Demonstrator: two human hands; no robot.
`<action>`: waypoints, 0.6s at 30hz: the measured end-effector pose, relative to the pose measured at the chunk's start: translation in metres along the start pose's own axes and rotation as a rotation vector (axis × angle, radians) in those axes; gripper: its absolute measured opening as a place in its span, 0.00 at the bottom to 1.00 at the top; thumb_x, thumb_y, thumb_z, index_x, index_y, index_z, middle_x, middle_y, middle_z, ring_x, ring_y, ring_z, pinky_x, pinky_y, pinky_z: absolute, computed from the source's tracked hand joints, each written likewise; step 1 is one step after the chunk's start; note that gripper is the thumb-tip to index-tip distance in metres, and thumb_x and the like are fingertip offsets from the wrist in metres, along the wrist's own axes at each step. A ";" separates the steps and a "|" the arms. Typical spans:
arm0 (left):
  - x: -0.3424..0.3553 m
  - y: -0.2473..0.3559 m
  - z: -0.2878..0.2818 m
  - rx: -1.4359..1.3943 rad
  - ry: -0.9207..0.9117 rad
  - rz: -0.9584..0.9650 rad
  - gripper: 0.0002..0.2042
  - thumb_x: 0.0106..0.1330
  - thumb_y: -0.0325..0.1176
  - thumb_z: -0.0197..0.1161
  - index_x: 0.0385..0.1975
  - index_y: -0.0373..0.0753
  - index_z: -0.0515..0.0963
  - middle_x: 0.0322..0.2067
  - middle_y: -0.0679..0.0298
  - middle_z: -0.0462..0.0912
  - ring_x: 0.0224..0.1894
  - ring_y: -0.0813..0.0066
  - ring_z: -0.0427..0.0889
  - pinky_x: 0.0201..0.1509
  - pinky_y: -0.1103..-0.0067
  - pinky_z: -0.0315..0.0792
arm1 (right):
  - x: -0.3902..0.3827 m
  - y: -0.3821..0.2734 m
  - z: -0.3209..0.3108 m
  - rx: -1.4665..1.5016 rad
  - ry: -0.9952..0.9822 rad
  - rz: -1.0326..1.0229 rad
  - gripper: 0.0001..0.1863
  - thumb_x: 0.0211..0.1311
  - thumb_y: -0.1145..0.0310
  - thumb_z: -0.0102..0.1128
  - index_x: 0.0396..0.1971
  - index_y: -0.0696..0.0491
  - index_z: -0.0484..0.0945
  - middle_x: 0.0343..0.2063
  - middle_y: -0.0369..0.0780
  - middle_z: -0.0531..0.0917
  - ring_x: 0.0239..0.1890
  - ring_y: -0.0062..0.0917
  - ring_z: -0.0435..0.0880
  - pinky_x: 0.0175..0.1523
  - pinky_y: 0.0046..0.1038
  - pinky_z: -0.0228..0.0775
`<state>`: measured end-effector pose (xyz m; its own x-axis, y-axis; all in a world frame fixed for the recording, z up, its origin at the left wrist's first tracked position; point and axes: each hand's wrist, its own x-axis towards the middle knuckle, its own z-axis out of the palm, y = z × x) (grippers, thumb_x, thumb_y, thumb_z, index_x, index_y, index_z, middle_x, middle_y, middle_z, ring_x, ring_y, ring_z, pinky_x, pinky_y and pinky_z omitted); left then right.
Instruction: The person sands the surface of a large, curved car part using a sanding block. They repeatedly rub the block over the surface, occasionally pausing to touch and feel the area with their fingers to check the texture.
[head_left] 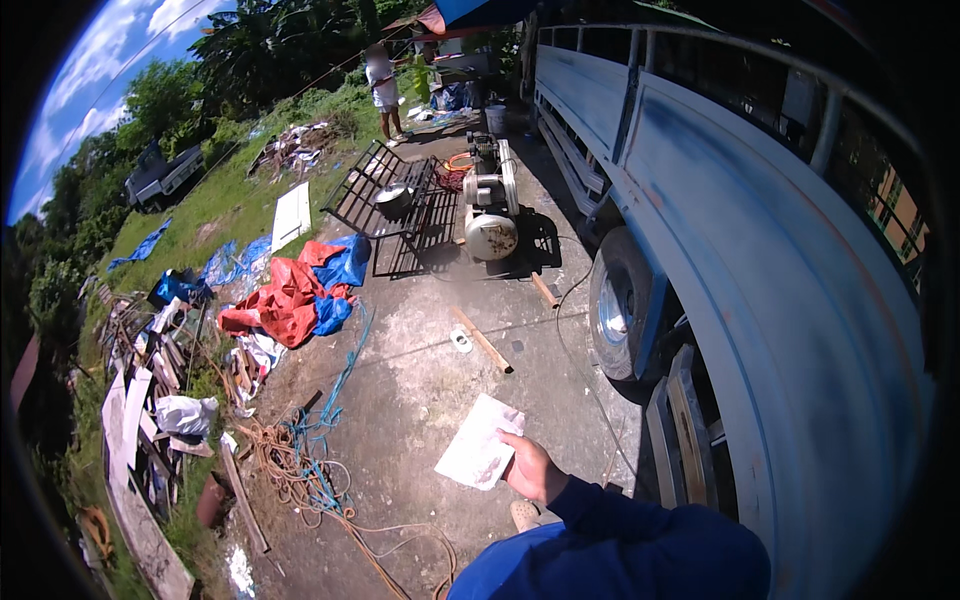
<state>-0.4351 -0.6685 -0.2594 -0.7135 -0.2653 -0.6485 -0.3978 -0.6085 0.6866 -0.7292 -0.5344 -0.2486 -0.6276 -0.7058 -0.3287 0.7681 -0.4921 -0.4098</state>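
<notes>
My right hand (535,470) reaches in from the lower right in a dark blue sleeve. Its fingers are closed on one edge of a pale, slightly creased rectangular sheet (480,442), which I hold above the concrete. The thumb lies over the sheet; the other fingers are mostly hidden. What the sheet is made of cannot be told. My left hand is out of view.
A blue truck (740,210) with a large wheel (618,303) runs along the right. Ahead are an air compressor (491,236), a metal rack (435,210) and wood strips (482,340). Tangled ropes (285,465), tarps (285,305) and scrap boards (130,480) lie left. A person (383,85) stands far off.
</notes>
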 end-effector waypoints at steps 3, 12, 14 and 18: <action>-0.014 -0.011 -0.019 0.030 -0.048 -0.012 0.18 0.70 0.42 0.59 0.52 0.35 0.74 0.46 0.58 0.81 0.49 0.66 0.80 0.53 0.69 0.74 | -0.012 0.028 0.017 -0.004 -0.064 -0.014 0.22 0.75 0.66 0.47 0.64 0.57 0.67 0.60 0.43 0.77 0.63 0.35 0.77 0.67 0.43 0.68; -0.003 0.013 -0.002 -0.288 -0.224 0.386 0.22 0.69 0.39 0.61 0.59 0.33 0.72 0.53 0.56 0.80 0.55 0.61 0.79 0.61 0.65 0.71 | -0.066 0.126 0.048 -0.012 -0.133 0.080 0.16 0.74 0.67 0.54 0.57 0.56 0.73 0.53 0.41 0.82 0.56 0.31 0.82 0.62 0.39 0.73; 0.010 0.010 -0.008 -0.323 -0.214 0.377 0.23 0.69 0.40 0.60 0.60 0.33 0.71 0.54 0.57 0.80 0.58 0.62 0.78 0.64 0.63 0.70 | -0.076 0.143 0.042 -0.043 -0.122 0.135 0.16 0.74 0.68 0.55 0.57 0.56 0.74 0.52 0.42 0.83 0.56 0.33 0.82 0.61 0.40 0.74; 0.025 0.006 -0.027 -0.260 -0.087 0.343 0.19 0.64 0.31 0.61 0.55 0.32 0.73 0.48 0.59 0.82 0.52 0.65 0.81 0.59 0.64 0.73 | -0.080 0.163 0.034 -0.101 -0.065 0.144 0.16 0.74 0.68 0.55 0.57 0.56 0.74 0.52 0.42 0.83 0.55 0.32 0.83 0.60 0.38 0.75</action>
<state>-0.4398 -0.6988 -0.2801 -0.8294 -0.4273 -0.3599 0.0209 -0.6675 0.7443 -0.5497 -0.5759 -0.2601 -0.4997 -0.7984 -0.3358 0.8307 -0.3320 -0.4469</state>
